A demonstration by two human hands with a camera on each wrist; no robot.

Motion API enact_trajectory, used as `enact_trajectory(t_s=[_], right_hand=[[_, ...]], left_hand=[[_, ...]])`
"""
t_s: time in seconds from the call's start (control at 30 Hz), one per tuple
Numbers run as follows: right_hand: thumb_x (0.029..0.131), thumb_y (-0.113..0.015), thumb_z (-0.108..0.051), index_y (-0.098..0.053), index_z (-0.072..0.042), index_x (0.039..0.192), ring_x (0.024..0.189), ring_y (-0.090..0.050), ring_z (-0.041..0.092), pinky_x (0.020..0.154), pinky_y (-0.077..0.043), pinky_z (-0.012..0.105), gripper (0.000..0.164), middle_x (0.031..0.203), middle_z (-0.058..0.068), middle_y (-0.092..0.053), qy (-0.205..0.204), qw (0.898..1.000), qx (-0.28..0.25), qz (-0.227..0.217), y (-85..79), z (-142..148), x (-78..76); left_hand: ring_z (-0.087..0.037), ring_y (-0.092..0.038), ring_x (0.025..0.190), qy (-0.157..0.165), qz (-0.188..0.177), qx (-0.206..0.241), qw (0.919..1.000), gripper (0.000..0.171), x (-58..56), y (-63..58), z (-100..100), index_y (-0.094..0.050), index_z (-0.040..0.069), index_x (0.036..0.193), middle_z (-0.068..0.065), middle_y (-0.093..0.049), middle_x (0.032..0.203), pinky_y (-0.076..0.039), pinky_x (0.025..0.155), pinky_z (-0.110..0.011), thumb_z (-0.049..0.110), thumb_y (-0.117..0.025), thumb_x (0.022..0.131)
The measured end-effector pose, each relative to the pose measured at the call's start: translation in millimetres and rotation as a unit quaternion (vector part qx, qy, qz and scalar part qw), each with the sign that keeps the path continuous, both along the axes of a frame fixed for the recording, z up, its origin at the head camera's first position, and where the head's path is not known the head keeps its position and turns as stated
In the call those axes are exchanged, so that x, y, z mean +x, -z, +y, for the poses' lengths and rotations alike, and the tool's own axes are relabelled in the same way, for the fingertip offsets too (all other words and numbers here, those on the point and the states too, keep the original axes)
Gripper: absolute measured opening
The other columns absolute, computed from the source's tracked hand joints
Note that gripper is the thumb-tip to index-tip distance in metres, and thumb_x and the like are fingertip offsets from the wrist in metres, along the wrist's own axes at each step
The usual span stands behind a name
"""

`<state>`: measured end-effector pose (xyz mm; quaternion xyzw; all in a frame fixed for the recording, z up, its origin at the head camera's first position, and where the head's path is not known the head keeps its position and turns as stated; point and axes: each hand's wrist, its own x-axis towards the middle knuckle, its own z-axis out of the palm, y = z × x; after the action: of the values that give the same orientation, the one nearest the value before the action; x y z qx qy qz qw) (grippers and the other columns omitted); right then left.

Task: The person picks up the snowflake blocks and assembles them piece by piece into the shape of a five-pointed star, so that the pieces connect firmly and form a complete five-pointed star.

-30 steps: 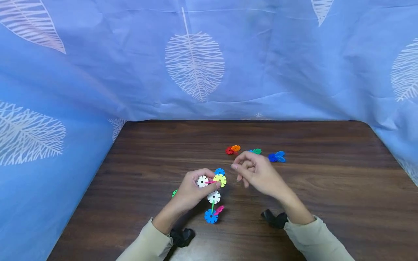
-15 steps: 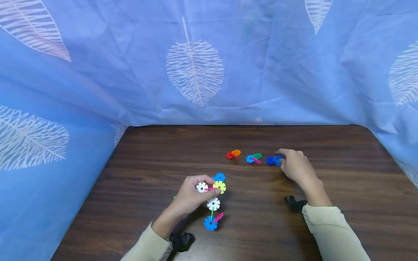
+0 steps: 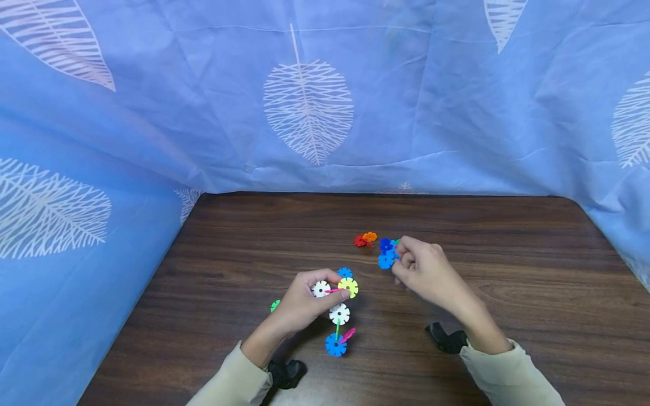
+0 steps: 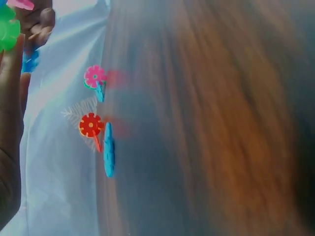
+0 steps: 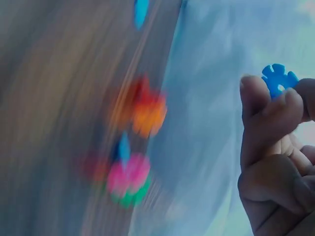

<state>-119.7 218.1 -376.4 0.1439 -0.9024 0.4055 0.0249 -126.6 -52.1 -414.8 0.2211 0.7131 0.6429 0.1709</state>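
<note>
My left hand grips a joined figure of notched plastic discs between thumb and fingers. In it show a white disc, a yellow disc, a lower white disc, a blue disc at the bottom and a green disc past the wrist; the palm hides part. To the right, my right hand pinches a small cluster of blue discs, raised ahead of its fingertips. In the right wrist view a blue disc pokes up between the fingers.
A red and orange disc cluster lies toward the back of the dark wooden table. Behind the right fingertips, the pink, green and blue cluster is blurred in the right wrist view. A leaf-patterned blue cloth hangs beyond the table.
My right hand reached right to the blue cluster on the table, took hold of it and brought it back left toward the left hand. The left hand keeps its grip on the figure, nearly still.
</note>
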Motion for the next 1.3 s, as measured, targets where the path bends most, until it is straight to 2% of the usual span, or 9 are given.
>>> enact_trajectory(t_s=[0.17,0.37,0.4,0.57,0.7,0.8,0.93,1.07,1.3], right_hand=[[0.093,-0.063,0.008,-0.056,-0.005,0.088,0.048,-0.063,0.019,0.045,-0.053,0.029,0.015,0.065,-0.002,-0.069,-0.06,0.997,-0.055,-0.017,-3.7,-34,10.6],[0.096,-0.061,0.007,-0.057,-0.002,0.096,0.055,-0.068,0.019,0.047,-0.052,0.027,0.009,0.074,0.005,-0.072,-0.124,0.986,-0.1,-0.058,-0.9,-38,13.9],[0.097,-0.062,0.004,-0.057,0.0,0.104,0.06,-0.07,0.021,0.047,-0.053,0.028,0.009,0.079,0.007,-0.074,-0.136,0.982,-0.111,-0.075,-1.1,-35,13.8],[0.101,-0.065,-0.005,-0.042,0.001,0.147,0.091,-0.071,0.03,0.069,-0.063,0.044,0.052,0.117,0.021,-0.066,-0.199,0.949,-0.194,-0.152,-0.6,-19,9.5],[0.1,-0.066,-0.002,-0.05,0.007,0.139,0.092,-0.067,0.03,0.075,-0.062,0.046,0.044,0.113,0.025,-0.064,-0.248,0.917,-0.254,-0.184,7.3,-18,3.5],[0.1,-0.066,-0.001,-0.057,0.009,0.126,0.088,-0.067,0.027,0.072,-0.062,0.042,0.03,0.104,0.02,-0.068,-0.254,0.906,-0.28,-0.193,12.2,-19,0.3],[0.1,-0.065,0.001,-0.059,0.01,0.117,0.086,-0.067,0.023,0.065,-0.061,0.037,0.021,0.101,0.017,-0.068,-0.224,0.912,-0.301,-0.163,10.2,-15,-0.4],[0.101,-0.063,0.002,-0.057,0.01,0.116,0.085,-0.07,0.023,0.059,-0.059,0.033,0.018,0.1,0.021,-0.071,-0.195,0.926,-0.301,-0.121,3.3,-12,1.3],[0.097,-0.07,0.001,-0.061,0.007,0.111,0.077,-0.07,0.025,0.06,-0.061,0.037,0.018,0.094,0.027,-0.07,-0.173,0.943,-0.265,-0.1,-2.6,-17,3.7]], left_hand=[[-0.012,-0.058,0.072,0.023,-0.016,0.021,0.9994,0.015,-1.1,-3.0,4,-0.074,0.003,0.108,-0.003,-0.069,0.093,-0.054,0.064,-0.023,0.013,-0.075,0.096],[-0.009,-0.06,0.068,0.031,-0.11,0.085,0.9898,0.018,0.3,-6.4,4,-0.068,-0.007,0.109,0.0,-0.067,0.088,-0.056,0.06,-0.024,0.007,-0.07,0.097],[-0.009,-0.06,0.068,0.03,-0.121,0.092,0.9879,0.019,0.5,-6.8,4,-0.067,-0.008,0.109,0.001,-0.066,0.086,-0.056,0.059,-0.024,0.006,-0.069,0.097],[-0.01,-0.06,0.071,0.044,-0.129,0.096,0.986,0.023,1.4,-6.8,4,-0.065,-0.012,0.111,0.0,-0.067,0.091,-0.056,0.06,-0.023,0.006,-0.07,0.097],[-0.012,-0.059,0.074,0.057,-0.124,0.095,0.9861,0.026,3.2,-6.3,3,-0.063,-0.014,0.112,-0.002,-0.066,0.095,-0.056,0.062,-0.024,0.006,-0.07,0.098],[-0.013,-0.059,0.074,0.053,-0.107,0.093,0.9886,0.023,4.0,-6.2,3,-0.064,-0.012,0.112,-0.003,-0.066,0.095,-0.056,0.063,-0.024,0.007,-0.069,0.098],[-0.013,-0.061,0.077,0.03,-0.027,0.067,0.9969,0.016,3.1,-6.4,2,-0.069,-0.005,0.109,-0.005,-0.07,0.094,-0.056,0.067,-0.023,0.006,-0.071,0.097],[-0.012,-0.061,0.074,0.01,0.058,0.037,0.9976,0.011,1.6,-6.5,0,-0.072,0.0,0.104,-0.007,-0.072,0.09,-0.056,0.067,-0.022,0.006,-0.074,0.095],[-0.012,-0.06,0.073,0.012,0.1,0.018,0.9948,0.01,3.4,-8.7,1,-0.073,0.002,0.103,-0.01,-0.072,0.091,-0.058,0.068,-0.024,0.008,-0.075,0.094]])
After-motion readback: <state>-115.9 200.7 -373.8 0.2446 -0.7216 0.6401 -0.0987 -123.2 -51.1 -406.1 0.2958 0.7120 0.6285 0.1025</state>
